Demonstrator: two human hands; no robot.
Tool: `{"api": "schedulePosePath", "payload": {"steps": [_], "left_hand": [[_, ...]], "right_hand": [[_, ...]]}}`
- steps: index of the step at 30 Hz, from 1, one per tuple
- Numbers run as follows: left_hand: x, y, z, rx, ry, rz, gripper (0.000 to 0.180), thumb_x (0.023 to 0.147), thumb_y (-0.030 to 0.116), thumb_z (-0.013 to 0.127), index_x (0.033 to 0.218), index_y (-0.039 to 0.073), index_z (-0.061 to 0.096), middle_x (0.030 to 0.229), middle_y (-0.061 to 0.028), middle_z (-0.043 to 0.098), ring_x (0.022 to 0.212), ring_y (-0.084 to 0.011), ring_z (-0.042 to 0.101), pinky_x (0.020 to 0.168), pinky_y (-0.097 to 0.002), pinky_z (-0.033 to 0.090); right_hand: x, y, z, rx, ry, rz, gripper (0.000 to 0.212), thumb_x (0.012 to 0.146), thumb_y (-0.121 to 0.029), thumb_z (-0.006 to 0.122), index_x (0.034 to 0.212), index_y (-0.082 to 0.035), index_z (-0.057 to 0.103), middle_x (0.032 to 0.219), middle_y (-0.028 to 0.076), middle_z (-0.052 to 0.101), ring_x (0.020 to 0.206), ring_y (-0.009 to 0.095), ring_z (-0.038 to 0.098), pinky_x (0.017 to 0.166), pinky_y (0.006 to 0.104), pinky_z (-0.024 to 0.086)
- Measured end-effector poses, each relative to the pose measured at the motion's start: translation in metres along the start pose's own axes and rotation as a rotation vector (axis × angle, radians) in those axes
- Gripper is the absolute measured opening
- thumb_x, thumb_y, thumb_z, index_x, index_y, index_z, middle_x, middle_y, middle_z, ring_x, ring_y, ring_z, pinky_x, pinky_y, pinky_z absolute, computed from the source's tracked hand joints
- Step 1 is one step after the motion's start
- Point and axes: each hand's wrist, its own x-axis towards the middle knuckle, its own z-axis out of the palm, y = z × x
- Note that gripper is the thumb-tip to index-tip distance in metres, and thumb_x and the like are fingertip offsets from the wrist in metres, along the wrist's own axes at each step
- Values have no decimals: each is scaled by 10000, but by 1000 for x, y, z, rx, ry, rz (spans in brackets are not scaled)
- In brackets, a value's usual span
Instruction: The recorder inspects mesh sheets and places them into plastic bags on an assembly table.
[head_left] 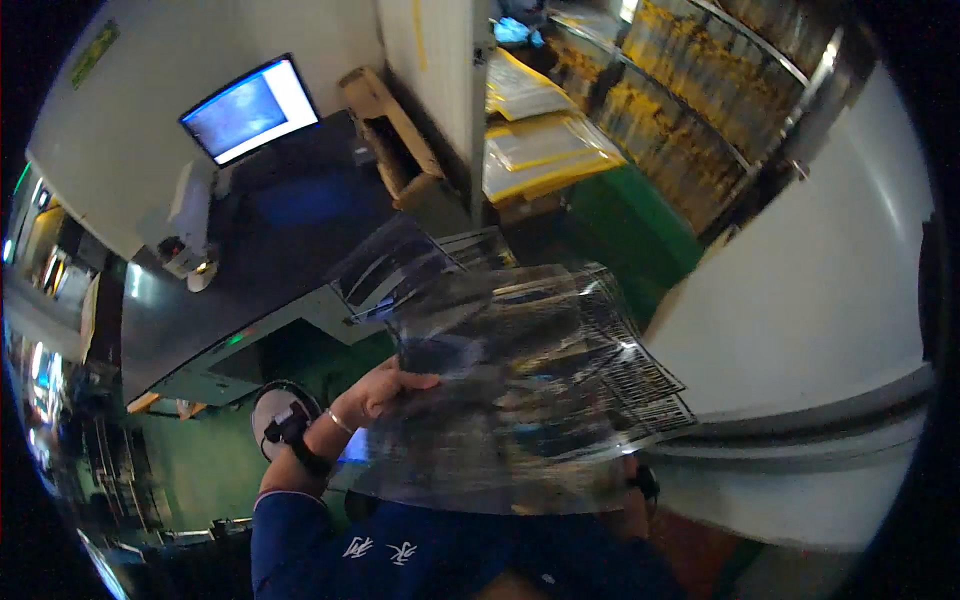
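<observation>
A stack of large see-through film sheets (520,390) with dark printed patterns and fine ruled lines is held up in front of my body. My left hand (382,390) grips the stack's left edge, thumb lying over the top. At the lower right edge, only a sliver of my right hand (630,470) shows beside a black strap; its fingers are hidden behind the sheets. Motion smears the lower part of the films. Their far edges fan out unevenly, and a separate darker piece (395,265) sticks out at the upper left.
A dark bench (290,215) with a lit monitor (252,108) stands at the left. Beyond a wall edge, yellow-edged clear packs (550,155) lie near a rack (690,80) of hanging sheets. White panels (800,270) fill the right side. Below left is a round stool (280,415).
</observation>
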Motion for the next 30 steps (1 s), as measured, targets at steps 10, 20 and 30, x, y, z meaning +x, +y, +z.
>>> {"api": "schedulePosePath", "payload": {"steps": [10, 20, 30], "left_hand": [[185, 17, 65, -284, -448, -565, 289, 823, 125, 655, 1080, 19, 578, 790, -15, 652, 510, -66, 568, 357, -176, 412], [362, 77, 95, -360, -673, -332, 355, 804, 70, 668, 1136, 19, 555, 994, -53, 640, 848, -128, 608, 764, -285, 512], [571, 128, 126, -82, -586, -178, 323, 816, 113, 672, 1119, 64, 570, 970, 1, 627, 794, -80, 569, 673, -234, 479]], "right_hand": [[4, -48, -21, 120, 253, 25, 323, 693, -183, 594, 1002, -89, 590, 927, 53, 589, 950, 243, 546, 882, 441, 419], [58, -139, -18, 215, 470, -7, 321, 729, -226, 575, 1012, -76, 592, 972, 57, 583, 972, 242, 537, 894, 431, 413], [285, -257, -64, 200, 331, -75, 331, 765, -268, 556, 1022, -63, 595, 1018, 60, 577, 993, 240, 528, 906, 421, 406]]}}
